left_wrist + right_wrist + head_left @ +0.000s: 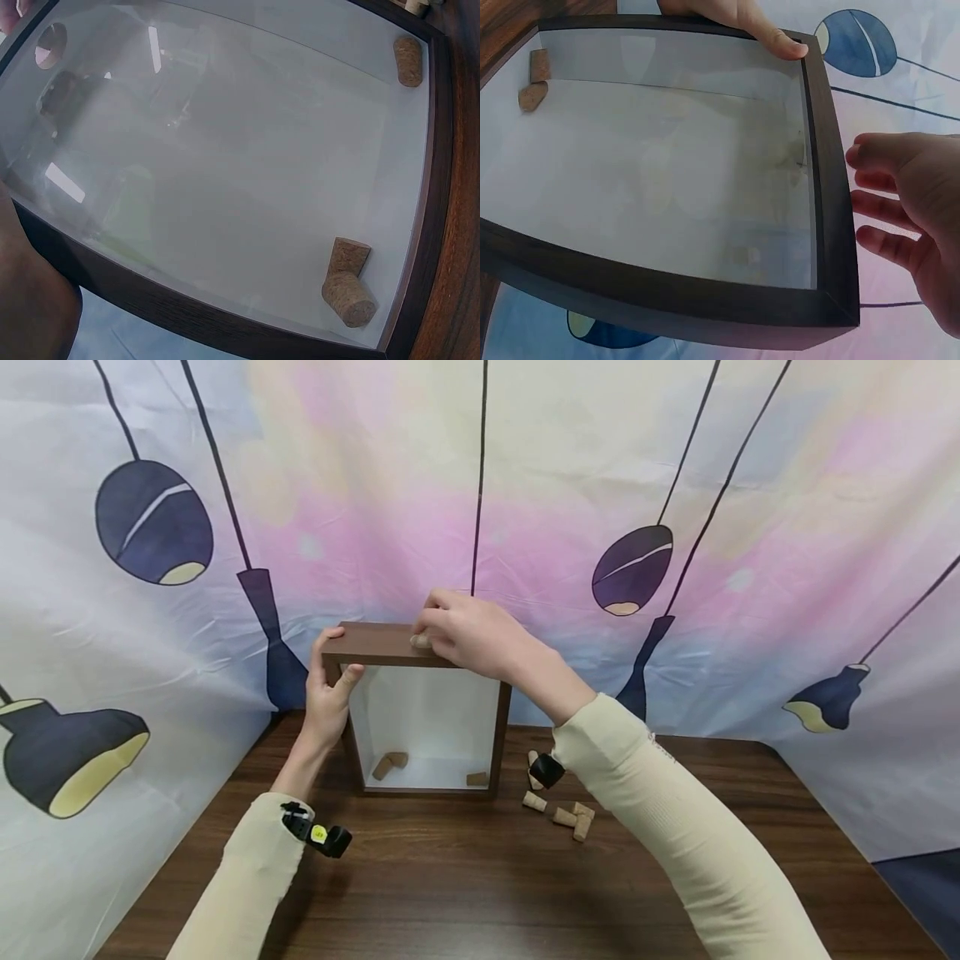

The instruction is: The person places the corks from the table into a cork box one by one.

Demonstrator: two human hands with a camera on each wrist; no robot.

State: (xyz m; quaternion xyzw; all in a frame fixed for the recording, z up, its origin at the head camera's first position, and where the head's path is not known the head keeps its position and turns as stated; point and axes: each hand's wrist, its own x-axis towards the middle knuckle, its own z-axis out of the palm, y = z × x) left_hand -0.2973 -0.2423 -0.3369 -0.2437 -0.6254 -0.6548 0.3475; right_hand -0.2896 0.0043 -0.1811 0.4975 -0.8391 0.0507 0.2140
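A dark-brown shadow box frame with a clear front and white inside stands upright on the table. My left hand grips its upper left corner, thumb on the front. Over the top edge is my right hand, fingers loosely bent; in the right wrist view they are apart, with nothing seen between them. A round hole pierces the top. In the head view a small pale spot lies by the right fingertips; cork or hole, I cannot tell. Inside the frame lie two touching corks and a single cork.
Several loose corks lie on the brown wooden table, right of the frame, one cork nearer to it. Behind everything hangs a pastel cloth printed with dark lamps.
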